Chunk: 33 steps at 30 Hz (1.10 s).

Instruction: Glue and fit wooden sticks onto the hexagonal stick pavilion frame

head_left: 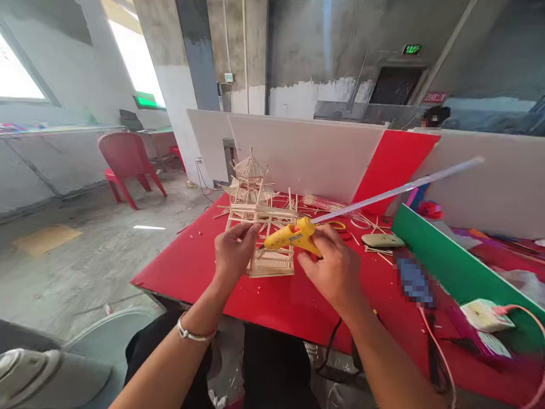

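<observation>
A model pagoda frame of thin wooden sticks stands in front of me on the red table. My left hand is closed in a pinch at its left front corner post, and the fingertips partly hide what lies between them. In my right hand is a yellow hot glue gun, its nozzle pointing left at the same post, close to my left fingertips. A long clear glue stick juts out of the gun's back, up to the right. Behind the frame rises a tiered stick tower with a pointed roof.
Loose sticks and yellow-handled scissors lie on the red tabletop. To the right are a pale oval object, a blurred phone-like item, a green board and a white charger. A black cable hangs below the table edge.
</observation>
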Each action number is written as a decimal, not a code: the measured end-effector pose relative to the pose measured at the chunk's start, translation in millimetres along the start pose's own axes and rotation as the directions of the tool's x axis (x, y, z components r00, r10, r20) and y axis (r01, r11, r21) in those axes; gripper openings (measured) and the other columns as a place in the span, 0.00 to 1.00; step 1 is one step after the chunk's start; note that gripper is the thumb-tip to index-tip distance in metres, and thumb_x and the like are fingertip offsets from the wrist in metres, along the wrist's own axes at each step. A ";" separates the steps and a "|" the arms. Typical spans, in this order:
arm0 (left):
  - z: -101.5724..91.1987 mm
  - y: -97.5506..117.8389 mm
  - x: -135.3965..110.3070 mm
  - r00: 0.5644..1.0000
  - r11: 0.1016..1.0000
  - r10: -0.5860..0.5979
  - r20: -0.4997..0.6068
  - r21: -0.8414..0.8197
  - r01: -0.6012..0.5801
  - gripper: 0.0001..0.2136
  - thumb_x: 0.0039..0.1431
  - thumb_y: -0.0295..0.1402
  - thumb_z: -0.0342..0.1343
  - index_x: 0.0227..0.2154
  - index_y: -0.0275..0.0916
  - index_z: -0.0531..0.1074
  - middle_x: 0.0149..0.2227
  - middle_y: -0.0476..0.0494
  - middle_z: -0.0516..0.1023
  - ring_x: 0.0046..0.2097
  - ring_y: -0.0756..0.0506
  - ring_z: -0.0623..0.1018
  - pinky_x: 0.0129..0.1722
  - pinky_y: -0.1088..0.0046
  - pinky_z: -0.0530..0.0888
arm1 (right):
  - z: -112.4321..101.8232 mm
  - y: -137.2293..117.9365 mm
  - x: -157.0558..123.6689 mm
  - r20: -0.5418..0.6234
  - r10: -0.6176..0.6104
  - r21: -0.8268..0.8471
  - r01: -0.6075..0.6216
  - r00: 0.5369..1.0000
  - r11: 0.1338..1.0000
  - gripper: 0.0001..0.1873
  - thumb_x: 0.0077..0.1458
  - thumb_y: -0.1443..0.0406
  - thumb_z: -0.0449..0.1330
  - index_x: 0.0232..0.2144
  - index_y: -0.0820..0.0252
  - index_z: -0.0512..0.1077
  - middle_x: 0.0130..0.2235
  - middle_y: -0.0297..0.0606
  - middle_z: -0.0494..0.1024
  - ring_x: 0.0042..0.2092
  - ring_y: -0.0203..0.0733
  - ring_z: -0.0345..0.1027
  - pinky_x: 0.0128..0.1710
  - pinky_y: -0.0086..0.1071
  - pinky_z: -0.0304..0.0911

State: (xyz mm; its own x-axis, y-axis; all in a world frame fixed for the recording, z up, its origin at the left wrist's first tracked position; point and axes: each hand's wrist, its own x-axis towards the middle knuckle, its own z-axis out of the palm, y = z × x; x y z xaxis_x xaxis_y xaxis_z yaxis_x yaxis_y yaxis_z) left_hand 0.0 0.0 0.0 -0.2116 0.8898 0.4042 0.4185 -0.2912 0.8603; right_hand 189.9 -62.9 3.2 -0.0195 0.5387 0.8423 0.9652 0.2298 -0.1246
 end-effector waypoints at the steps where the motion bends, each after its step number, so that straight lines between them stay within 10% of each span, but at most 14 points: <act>1: 0.6 -0.9 1.5 1.000 1.000 -0.016 -0.001 -0.014 0.016 0.14 0.54 0.42 0.59 0.28 0.36 0.82 0.21 0.50 0.75 0.29 0.48 0.73 0.28 0.77 0.66 | -2.2 0.1 0.7 -0.015 -0.008 0.013 0.008 1.000 1.000 0.09 0.50 0.67 0.59 0.36 0.58 0.75 0.37 0.33 0.79 0.32 0.38 0.74 0.25 0.31 0.58; 22: -11.0 18.9 5.6 0.939 0.832 -0.321 0.125 -0.436 0.343 0.14 0.42 0.42 0.69 0.22 0.34 0.79 0.18 0.49 0.73 0.22 0.52 0.68 0.23 0.77 0.64 | -31.5 -9.3 6.7 -0.129 -0.045 0.020 0.048 0.991 0.999 0.08 0.51 0.70 0.59 0.36 0.58 0.74 0.35 0.32 0.79 0.31 0.36 0.73 0.26 0.29 0.59; 33: -30.9 48.2 17.6 0.781 0.555 -0.526 0.337 -0.559 0.616 0.08 0.53 0.26 0.65 0.21 0.29 0.77 0.19 0.43 0.76 0.18 0.53 0.70 0.17 0.79 0.66 | -37.8 -13.3 20.3 -0.183 -0.062 0.032 0.069 0.981 0.997 0.07 0.52 0.69 0.59 0.36 0.58 0.73 0.37 0.34 0.79 0.33 0.38 0.74 0.27 0.30 0.59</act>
State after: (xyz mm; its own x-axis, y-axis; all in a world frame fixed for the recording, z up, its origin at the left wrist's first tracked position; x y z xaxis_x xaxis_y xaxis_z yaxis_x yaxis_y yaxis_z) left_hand -10.8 -9.2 58.2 -0.0874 0.9663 -0.2421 -0.3921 0.1900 0.9001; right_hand 186.4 -85.6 41.8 -0.0311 0.3662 0.9300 0.9529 0.2918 -0.0830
